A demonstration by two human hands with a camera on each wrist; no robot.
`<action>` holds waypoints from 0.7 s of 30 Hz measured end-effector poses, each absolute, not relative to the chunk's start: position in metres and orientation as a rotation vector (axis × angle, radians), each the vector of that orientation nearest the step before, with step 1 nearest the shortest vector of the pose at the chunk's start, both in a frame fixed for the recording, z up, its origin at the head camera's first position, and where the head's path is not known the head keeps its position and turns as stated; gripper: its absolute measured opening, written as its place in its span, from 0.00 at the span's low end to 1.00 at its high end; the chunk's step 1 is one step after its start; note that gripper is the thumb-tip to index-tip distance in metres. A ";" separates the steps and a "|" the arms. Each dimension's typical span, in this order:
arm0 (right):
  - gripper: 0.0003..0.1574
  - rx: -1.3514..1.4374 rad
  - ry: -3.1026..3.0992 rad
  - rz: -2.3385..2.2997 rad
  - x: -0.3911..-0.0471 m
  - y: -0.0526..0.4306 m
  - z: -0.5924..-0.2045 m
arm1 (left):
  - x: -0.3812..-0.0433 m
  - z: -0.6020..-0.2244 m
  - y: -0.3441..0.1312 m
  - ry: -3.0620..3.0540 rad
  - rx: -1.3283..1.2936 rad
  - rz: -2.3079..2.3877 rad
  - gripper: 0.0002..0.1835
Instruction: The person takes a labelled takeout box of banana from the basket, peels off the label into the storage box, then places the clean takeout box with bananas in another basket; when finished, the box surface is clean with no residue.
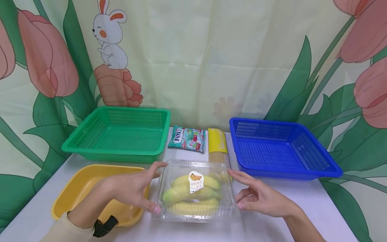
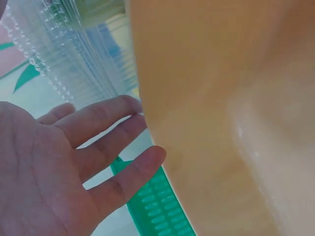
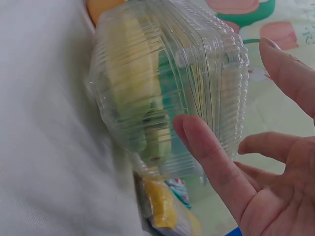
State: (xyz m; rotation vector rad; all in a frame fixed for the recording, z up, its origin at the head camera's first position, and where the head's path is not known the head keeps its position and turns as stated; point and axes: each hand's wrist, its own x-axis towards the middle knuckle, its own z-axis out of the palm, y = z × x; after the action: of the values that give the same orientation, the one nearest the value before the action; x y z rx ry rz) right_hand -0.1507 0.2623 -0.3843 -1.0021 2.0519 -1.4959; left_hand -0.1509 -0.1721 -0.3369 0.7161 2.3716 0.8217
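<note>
Pale cloth printed with tulips and a white rabbit, a curtain fills the back of my head view. In front of it I have the white worktop, with a blue basket right rear and a green basket left rear. A yellow basin sits nearer me, partly under the left forearm. Left grip and right grip flank a clear plastic container mid-worktop. Both have their digits apart: the left spreads its fingers loosely, thumb by the near left corner; the right points its index finger at the right edge. I cannot tell whether either touches the plastic. Through the lid I make out bananas. The container overlaps a yellow-topped packet behind it; beside that lies a FOX'S bag. Smallest is the banana sticker on the lid.
</note>
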 end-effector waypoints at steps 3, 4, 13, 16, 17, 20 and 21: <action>0.50 -0.990 2.053 -1.485 -0.150 0.262 -0.385 | -0.151 -0.335 -0.171 2.356 0.692 0.806 0.66; 0.50 -0.984 2.050 -1.484 -0.149 0.262 -0.385 | -0.151 -0.335 -0.170 2.350 0.678 0.801 0.66; 0.49 -0.993 1.968 -1.478 -0.146 0.261 -0.384 | -0.148 -0.337 -0.168 2.380 0.583 0.718 0.69; 0.48 -0.978 1.983 -1.455 -0.146 0.260 -0.383 | -0.146 -0.337 -0.168 2.404 0.575 0.679 0.70; 0.48 -0.970 2.003 -1.444 -0.146 0.259 -0.382 | -0.146 -0.337 -0.168 2.411 0.582 0.668 0.70; 0.44 -0.961 2.188 -1.337 -0.143 0.257 -0.379 | -0.146 -0.336 -0.169 2.416 0.612 0.676 0.70; 0.45 -0.955 2.268 -1.288 -0.142 0.256 -0.379 | -0.146 -0.336 -0.170 2.416 0.620 0.687 0.70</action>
State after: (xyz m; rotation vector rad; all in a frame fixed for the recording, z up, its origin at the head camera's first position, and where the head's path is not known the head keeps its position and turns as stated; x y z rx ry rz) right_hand -0.1418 0.2557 -0.3788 -0.9549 2.2681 -1.2879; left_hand -0.1462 -0.1698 -0.3355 0.6201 2.4162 0.6870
